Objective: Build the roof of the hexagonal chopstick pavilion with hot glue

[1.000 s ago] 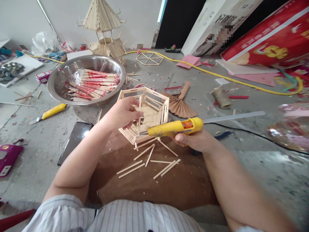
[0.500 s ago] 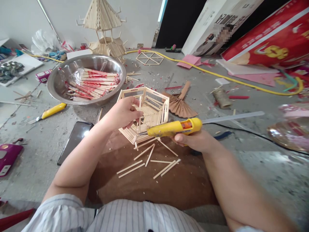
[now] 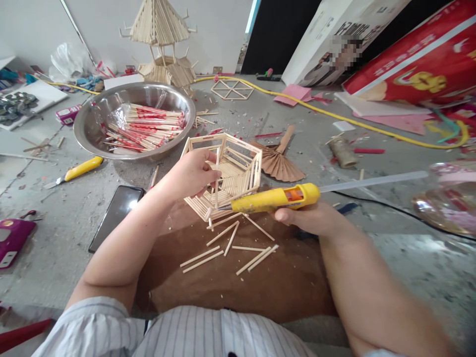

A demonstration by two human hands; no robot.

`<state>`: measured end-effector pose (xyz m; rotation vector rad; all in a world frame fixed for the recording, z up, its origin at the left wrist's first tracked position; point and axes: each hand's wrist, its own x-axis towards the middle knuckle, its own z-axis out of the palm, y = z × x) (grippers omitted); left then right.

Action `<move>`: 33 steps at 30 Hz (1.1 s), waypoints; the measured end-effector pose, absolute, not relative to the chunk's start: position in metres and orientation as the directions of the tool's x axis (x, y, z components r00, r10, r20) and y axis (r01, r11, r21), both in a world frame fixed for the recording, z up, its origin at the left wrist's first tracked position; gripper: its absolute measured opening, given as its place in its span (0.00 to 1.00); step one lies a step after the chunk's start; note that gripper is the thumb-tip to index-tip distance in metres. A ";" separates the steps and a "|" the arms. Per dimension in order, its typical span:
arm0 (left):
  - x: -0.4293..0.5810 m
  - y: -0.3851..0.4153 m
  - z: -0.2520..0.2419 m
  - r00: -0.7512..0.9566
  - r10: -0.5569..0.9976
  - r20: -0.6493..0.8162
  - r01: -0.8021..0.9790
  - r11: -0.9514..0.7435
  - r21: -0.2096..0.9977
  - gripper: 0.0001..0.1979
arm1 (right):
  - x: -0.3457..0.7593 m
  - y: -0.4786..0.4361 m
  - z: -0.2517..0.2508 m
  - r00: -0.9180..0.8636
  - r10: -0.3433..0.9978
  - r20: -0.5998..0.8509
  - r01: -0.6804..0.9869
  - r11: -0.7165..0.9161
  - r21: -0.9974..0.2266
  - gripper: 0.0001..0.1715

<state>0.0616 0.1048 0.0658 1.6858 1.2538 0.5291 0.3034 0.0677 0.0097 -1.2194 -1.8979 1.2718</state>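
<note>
My left hand pinches a short wooden stick upright at the near side of a six-sided frame built of wooden sticks. The frame has a slatted floor and railings around its far sides. My right hand is wrapped round a yellow glue gun, with a clear glue stick poking out of its back. The gun's nozzle points left at the foot of the upright stick; whether it touches I cannot tell. Several cut sticks lie on the brown board below the frame.
A steel bowl of wrapped chopsticks stands behind left, near a yellow cutter knife and a phone. Behind are a stick pagoda and a yellow cable. A folded brown paper fan lies right of the frame.
My right hand and the glue gun have shifted slightly right, drawing the nozzle a little back from the stick's foot. My left hand still holds the stick in place.
</note>
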 end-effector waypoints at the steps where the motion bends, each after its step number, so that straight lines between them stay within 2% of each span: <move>1: 0.062 0.105 0.066 0.385 0.904 -0.184 0.503 -0.038 0.864 0.07 | 0.303 0.068 0.010 -0.442 0.897 -0.028 0.376 0.157 -0.913 0.22; 10: 0.062 0.105 0.068 0.385 0.906 -0.177 0.540 -0.066 0.839 0.06 | 0.290 0.063 0.029 -0.541 0.837 0.082 0.315 0.293 -0.903 0.15; 19: 0.063 0.104 0.068 0.377 0.910 -0.171 0.554 -0.074 0.829 0.06 | 0.288 0.062 0.028 -0.557 0.820 0.132 0.285 0.339 -0.897 0.16; 26: 0.062 0.105 0.066 0.384 0.909 -0.164 0.539 -0.076 0.839 0.07 | 0.294 0.063 0.025 -0.506 0.860 0.068 0.318 0.260 -0.912 0.15; 33: 0.062 0.105 0.065 0.362 0.914 -0.181 0.548 -0.052 0.835 0.10 | 0.305 0.067 0.010 -0.403 0.915 0.006 0.370 0.169 -0.913 0.22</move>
